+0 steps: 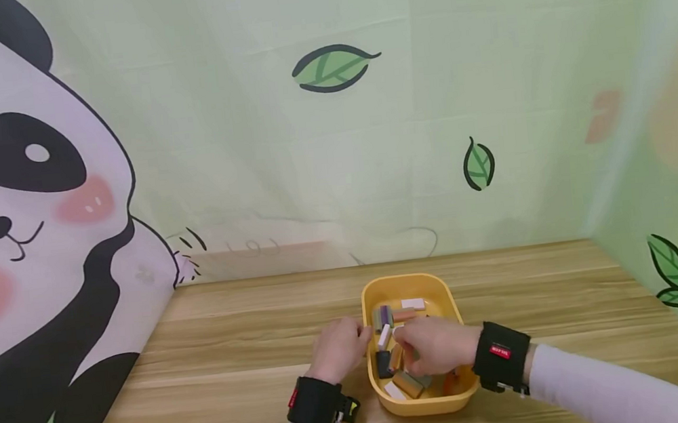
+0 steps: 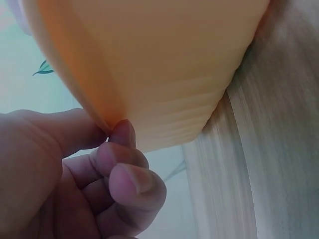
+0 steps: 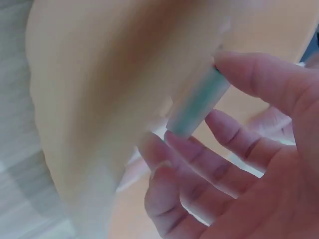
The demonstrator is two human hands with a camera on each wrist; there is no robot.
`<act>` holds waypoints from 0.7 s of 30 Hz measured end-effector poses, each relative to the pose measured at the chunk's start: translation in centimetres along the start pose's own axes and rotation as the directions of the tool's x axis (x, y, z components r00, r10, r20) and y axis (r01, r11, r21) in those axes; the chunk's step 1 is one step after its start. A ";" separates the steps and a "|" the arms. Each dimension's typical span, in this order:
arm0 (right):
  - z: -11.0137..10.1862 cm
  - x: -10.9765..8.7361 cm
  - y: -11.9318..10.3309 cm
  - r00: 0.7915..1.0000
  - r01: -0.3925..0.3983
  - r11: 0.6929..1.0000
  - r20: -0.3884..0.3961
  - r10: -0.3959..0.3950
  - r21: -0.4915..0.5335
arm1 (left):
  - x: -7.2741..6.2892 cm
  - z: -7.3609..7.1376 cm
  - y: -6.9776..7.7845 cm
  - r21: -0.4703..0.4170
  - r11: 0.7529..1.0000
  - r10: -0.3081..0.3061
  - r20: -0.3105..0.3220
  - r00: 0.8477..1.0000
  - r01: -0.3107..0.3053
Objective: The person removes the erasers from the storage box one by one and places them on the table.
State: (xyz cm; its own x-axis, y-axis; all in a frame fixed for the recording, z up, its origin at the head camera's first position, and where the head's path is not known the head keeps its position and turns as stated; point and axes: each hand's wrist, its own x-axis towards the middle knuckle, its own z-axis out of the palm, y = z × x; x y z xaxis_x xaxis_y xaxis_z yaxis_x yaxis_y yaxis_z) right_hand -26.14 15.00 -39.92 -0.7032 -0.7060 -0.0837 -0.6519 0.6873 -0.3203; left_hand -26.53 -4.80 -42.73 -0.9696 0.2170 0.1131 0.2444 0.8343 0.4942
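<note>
A yellow plastic bin (image 1: 428, 406) stands on the wooden table with several small rectangular blocks inside, among them a white block (image 1: 413, 304), a dark block (image 1: 384, 364) and a tan block (image 1: 407, 384). My left hand (image 1: 338, 348) pinches the bin's left rim between thumb and fingers, as the left wrist view shows on the bin wall (image 2: 164, 64). Reaching in over the right side, my right hand (image 1: 440, 343) is down among the blocks. In the right wrist view its thumb and fingertips hold a small green-and-white block (image 3: 197, 104), slightly blurred. That hand hides part of the contents.
The wooden table (image 1: 235, 344) extends around the bin. Behind it hangs a pale green printed backdrop (image 1: 231, 113) with a panda (image 1: 32, 268) at the left and leaves. Each wrist wears a black band (image 1: 502, 357).
</note>
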 end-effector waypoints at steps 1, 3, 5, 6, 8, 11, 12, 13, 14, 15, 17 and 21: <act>-0.3 -0.1 0.1 1.000 -0.002 1.000 -0.008 0.002 0.009 | 0.0 0.0 0.0 -0.003 1.000 -0.002 0.004 1.000 0.002; -0.9 -0.5 0.2 1.000 -0.001 0.999 -0.022 0.001 0.035 | 0.1 0.0 0.0 -0.004 1.000 0.001 0.004 1.000 -0.001; -1.8 -1.0 0.5 0.999 -0.006 0.998 -0.045 0.009 0.060 | 0.1 0.0 -0.1 -0.005 1.000 0.004 0.001 1.000 -0.004; -2.2 -1.3 0.6 0.998 -0.004 0.997 -0.066 0.009 0.071 | 0.1 0.1 -0.1 -0.003 1.000 0.006 0.000 1.000 -0.006; -3.1 -2.2 1.1 0.992 -0.018 0.997 -0.125 0.027 0.079 | 0.2 0.2 -0.1 0.004 1.000 0.021 -0.008 1.000 -0.020; -4.4 -3.8 2.1 0.967 -0.091 0.991 -0.228 0.112 0.100 | 0.2 0.2 -0.2 -0.010 0.999 0.033 -0.004 0.999 -0.033; -4.7 -4.4 2.5 0.954 -0.117 0.987 -0.263 0.143 0.110 | 0.2 0.2 -0.3 -0.016 0.999 0.036 -0.001 0.999 -0.036; -5.1 -5.0 2.9 0.939 -0.160 0.980 -0.287 0.189 0.121 | 0.1 0.2 -0.3 -0.024 0.999 0.037 0.002 0.999 -0.037; -5.4 -5.5 3.3 0.922 -0.202 0.970 -0.308 0.235 0.134 | 0.1 0.2 -0.3 -0.030 0.999 0.037 0.002 0.999 -0.037; -5.7 -6.0 3.7 0.904 -0.234 0.960 -0.329 0.272 0.153 | 0.1 0.2 -0.4 -0.035 0.999 0.035 0.005 0.999 -0.035; -6.3 -7.0 4.6 0.866 -0.286 0.940 -0.368 0.337 0.188 | 0.1 0.2 -0.4 -0.031 0.999 0.031 0.003 1.000 -0.031; -7.3 -9.0 6.3 0.787 -0.385 0.881 -0.400 0.470 0.277 | 0.3 0.5 -0.2 -0.016 1.000 0.025 0.003 1.000 -0.025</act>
State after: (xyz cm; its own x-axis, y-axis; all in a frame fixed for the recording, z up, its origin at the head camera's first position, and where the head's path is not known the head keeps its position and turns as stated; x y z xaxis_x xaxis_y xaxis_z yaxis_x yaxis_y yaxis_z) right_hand -26.00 26.99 -34.30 -0.9731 -0.1648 0.1610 -0.2250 0.8297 -0.5109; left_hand -26.85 -4.70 -43.23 -0.9630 0.2398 0.1227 0.2686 0.8205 0.5047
